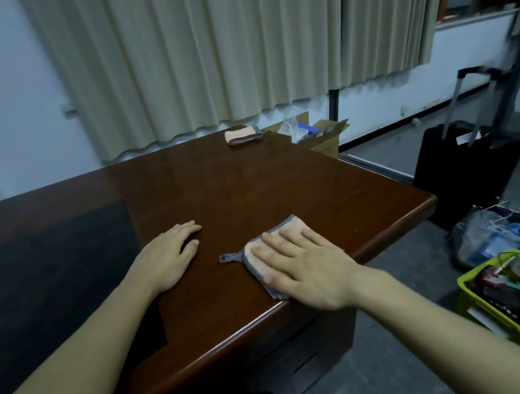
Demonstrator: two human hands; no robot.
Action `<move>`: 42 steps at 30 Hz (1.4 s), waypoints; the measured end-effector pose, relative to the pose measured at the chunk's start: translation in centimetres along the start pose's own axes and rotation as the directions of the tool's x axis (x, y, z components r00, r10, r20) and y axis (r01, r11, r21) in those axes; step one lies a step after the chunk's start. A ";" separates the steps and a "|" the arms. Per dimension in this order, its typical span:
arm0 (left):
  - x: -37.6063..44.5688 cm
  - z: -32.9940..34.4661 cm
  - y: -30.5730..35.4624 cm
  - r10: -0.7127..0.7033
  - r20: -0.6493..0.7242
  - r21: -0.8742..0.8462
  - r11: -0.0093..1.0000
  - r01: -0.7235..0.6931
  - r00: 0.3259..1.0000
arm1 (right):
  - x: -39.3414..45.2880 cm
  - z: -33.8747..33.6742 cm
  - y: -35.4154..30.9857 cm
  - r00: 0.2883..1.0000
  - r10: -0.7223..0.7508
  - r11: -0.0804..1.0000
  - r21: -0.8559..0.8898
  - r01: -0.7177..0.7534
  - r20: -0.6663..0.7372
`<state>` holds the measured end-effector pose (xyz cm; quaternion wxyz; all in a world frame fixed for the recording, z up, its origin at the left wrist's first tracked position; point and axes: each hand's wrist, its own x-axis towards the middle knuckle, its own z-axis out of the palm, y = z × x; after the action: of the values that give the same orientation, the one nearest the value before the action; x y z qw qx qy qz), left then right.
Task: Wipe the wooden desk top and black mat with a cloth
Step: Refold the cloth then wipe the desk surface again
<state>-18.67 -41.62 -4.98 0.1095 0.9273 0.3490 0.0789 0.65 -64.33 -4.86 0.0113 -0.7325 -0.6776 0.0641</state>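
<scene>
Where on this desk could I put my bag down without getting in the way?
The widest bare wood lies between the hands and the folded cloth at the far edge. The black mat at left is bare too. The near right corner is taken: the right hand presses the cloth, the left hand rests beside it.

Your right hand covers most of the cloth, so you see only its grey border, hanging loop and a strip of peach face. The black mat runs off the left edge, and your left forearm hides part of its near side. The surface is cut off at the left too. The green basket is clipped by the right edge, its contents too jumbled to name. The suitcase handle is smeared by blur.
</scene>
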 end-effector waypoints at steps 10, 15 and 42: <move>0.1 0.3 -0.3 0.022 -0.017 0.035 0.999 -0.021 1.000 | 1.1 -2.1 16.6 0.931 0.360 0.929 -0.113 -0.352 0.057; 1.0 -0.5 -0.3 0.021 -0.023 0.075 0.997 -0.019 1.000 | 5.8 -2.3 11.9 0.926 0.357 0.934 -0.076 -0.350 0.123; 8.8 1.7 0.4 0.091 -0.051 -0.067 0.993 -0.094 0.995 | 17.4 -3.5 11.0 0.986 0.100 0.993 0.045 -0.107 0.133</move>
<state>-11.50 -36.34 -5.94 0.1293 0.9360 0.3053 0.1181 13.20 -47.72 -3.93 -0.0171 -0.7605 -0.6360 0.1299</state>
